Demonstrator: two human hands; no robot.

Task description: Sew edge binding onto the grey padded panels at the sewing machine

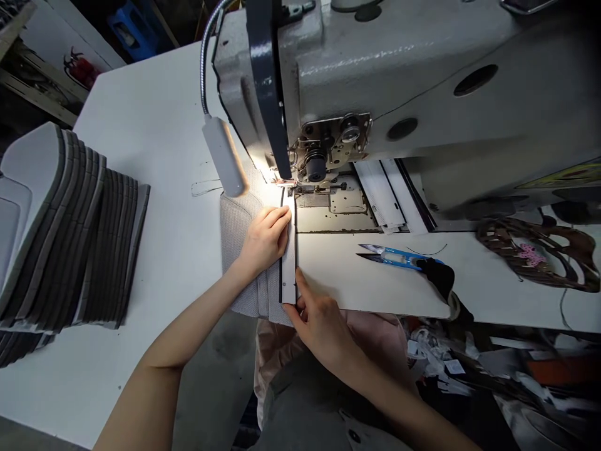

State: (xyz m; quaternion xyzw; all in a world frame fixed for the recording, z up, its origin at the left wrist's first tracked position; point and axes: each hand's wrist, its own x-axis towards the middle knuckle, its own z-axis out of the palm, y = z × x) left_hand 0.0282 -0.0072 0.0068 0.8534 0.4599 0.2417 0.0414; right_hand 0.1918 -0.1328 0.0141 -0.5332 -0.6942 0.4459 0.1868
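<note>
A grey fabric panel (235, 232) lies left of the sewing machine's needle area, its near end over the table edge. Along its right side runs a white strip (289, 275) with dark edges, its far end under the presser foot (287, 183). My left hand (265, 241) presses on the panel and strip just below the foot, its fingers bent together. My right hand (322, 322) is at the near end of the strip, thumb at its end and index finger along its right edge, gripping it.
Stacked grey panels (70, 232) stand on the white table (164, 94) at left. Blue thread snips (399, 257), a dark cloth piece (439, 275) and a brown openwork item (539, 250) lie at right. More white strips (382, 194) lie under the machine arm (399, 75). A lamp (225, 156) hangs left of the needle.
</note>
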